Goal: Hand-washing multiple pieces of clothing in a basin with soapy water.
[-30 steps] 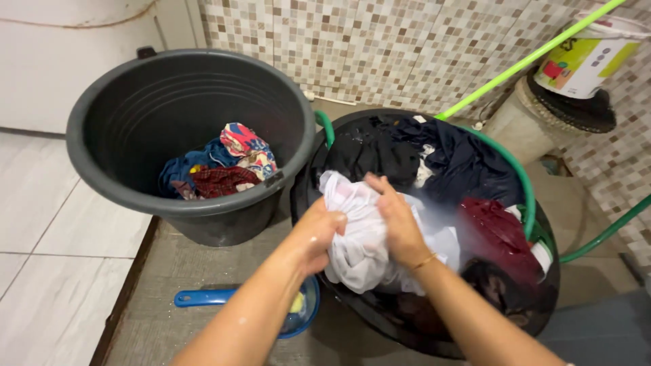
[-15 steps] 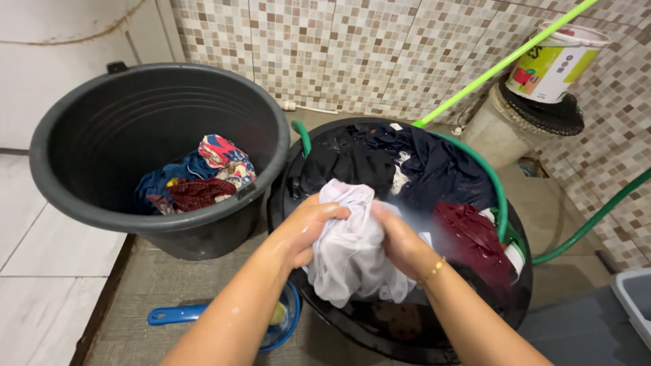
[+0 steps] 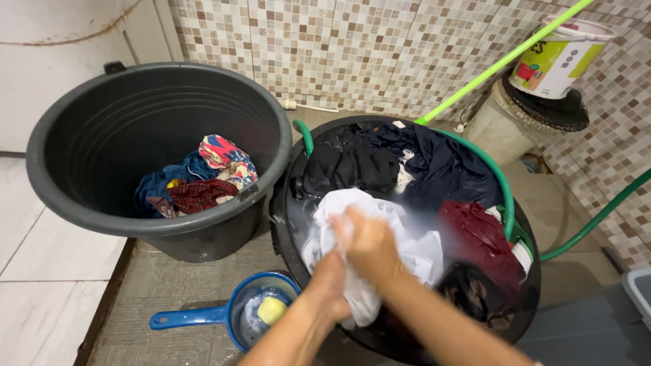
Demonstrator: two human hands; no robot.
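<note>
White cloth (image 3: 413, 247) is clamped by both hands — left hand (image 3: 330, 281) low, right hand (image 3: 369, 244) above, fingers closed on it — over the black wash tub (image 3: 407, 335); blue scoop (image 3: 230, 313) lies beside it.

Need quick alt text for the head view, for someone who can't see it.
Both hands, left hand and right hand, grip a wet white cloth over a black tub of soaking dark clothes. A grey bucket with colourful laundry stands beside it.

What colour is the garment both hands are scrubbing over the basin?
White; the garment shows best in the head view, gripped by the left hand and right hand.
</note>
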